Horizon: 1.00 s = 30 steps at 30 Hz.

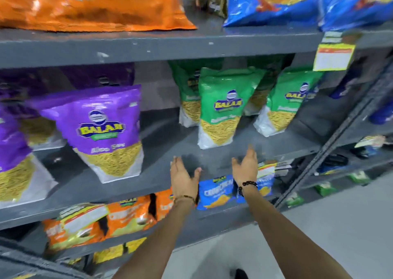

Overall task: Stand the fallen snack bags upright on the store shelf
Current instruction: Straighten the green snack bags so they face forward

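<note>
Green snack bag (221, 106) at frame centre is best steadied at both sides; left hand (182, 177) and right hand (246, 165) are spread open below it, empty.

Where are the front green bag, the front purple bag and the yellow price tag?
front green bag (225, 106): head view, on its logo.
front purple bag (102, 129): head view, on its logo.
yellow price tag (333, 57): head view, on its pale middle.
</note>
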Motion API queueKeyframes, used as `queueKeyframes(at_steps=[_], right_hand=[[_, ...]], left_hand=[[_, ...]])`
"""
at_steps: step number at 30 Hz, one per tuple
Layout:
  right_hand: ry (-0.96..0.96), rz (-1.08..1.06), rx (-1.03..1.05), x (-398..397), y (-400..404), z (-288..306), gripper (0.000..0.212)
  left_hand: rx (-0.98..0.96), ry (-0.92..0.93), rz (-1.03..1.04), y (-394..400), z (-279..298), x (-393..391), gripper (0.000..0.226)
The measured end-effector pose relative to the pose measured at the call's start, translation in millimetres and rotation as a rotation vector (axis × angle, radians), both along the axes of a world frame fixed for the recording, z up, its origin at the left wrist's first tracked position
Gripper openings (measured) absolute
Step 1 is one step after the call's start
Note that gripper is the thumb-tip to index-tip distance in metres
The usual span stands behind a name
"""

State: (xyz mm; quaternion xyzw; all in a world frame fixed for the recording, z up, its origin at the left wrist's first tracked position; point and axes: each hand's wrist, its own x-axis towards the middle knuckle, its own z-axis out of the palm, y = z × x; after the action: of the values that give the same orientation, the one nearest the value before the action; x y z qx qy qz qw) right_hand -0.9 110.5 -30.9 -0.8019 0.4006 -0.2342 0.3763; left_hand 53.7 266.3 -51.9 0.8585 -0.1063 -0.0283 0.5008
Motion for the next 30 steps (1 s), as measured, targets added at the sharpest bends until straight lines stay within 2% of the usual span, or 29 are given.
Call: queueKeyframes(at_steps=[7, 9, 13, 17, 30], right_hand=[[-0.067, -0.093, 0.101, -1.9, -131.4, -5.1, 0.066], [-0.069, -0.093, 0.142, -0.5, -155.0, -3.9, 0.077], [-0.106, -0.062, 0.215, 8.9, -194.0, 3.7, 0.114], [-0.120, -0.009, 0.285, 15.4, -220.3, 5.4, 0.130], [-0.187, 0.008, 0.318, 28.8, -243.4, -2.7, 0.130]], left_hand=[[-0.048, 0.092, 0.244, -113.9, 9.7, -2.2, 0.105], [-0.050, 0.111, 0.310, -132.6, 14.2, -3.7, 0.112], [-0.047, 0.130, 0.406, -158.4, 20.0, -1.7, 0.119], [0.027, 0.169, 0.476, -173.2, 25.8, 6.1, 0.123], [0.122, 0.243, 0.633, -206.6, 35.2, 14.4, 0.137]])
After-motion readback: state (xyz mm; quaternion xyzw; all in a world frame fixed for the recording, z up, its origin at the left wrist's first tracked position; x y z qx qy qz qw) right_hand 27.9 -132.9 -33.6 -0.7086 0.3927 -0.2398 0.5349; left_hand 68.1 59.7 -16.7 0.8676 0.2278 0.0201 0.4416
